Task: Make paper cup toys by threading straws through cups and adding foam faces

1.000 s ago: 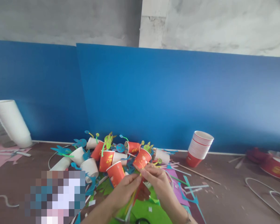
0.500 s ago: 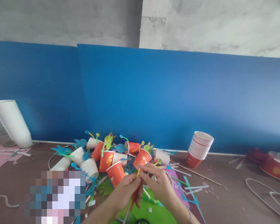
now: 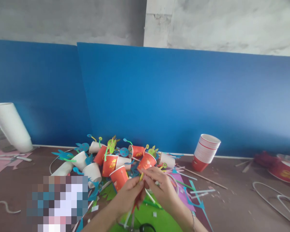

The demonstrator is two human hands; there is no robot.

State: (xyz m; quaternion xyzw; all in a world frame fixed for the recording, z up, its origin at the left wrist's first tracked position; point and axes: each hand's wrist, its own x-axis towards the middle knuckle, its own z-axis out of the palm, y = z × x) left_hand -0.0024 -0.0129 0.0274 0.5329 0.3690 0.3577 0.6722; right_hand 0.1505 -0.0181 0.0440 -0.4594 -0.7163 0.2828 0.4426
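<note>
Low in the middle, my left hand (image 3: 129, 195) is closed in a pinch round a thin yellow strip, which looks like a drinking straw (image 3: 141, 177). My right hand (image 3: 160, 187) meets it there, thumb and fingers closed at the same strip. Something slim and red shows below the fingers, mostly hidden by them. Just beyond the hands lie red paper cups (image 3: 119, 178) and white paper cups (image 3: 92, 174), many tipped over. Green and blue paper faces (image 3: 112, 145) and bent straws are fixed to several. Green paper (image 3: 166, 219) lies beneath my hands.
Stacked cups (image 3: 206, 151) stand at right, a leaning white stack (image 3: 13, 129) at left. Dark-handled scissors (image 3: 147, 227) lie at the front edge. A thin stick (image 3: 207, 178), blue scraps, a white cable (image 3: 265, 199) and a red bowl (image 3: 286, 170) are also on the table.
My right fingers have drawn in closer over the yellow straw, and less of it shows. Both hands stay together in nearly the same place. The view has shifted slightly.
</note>
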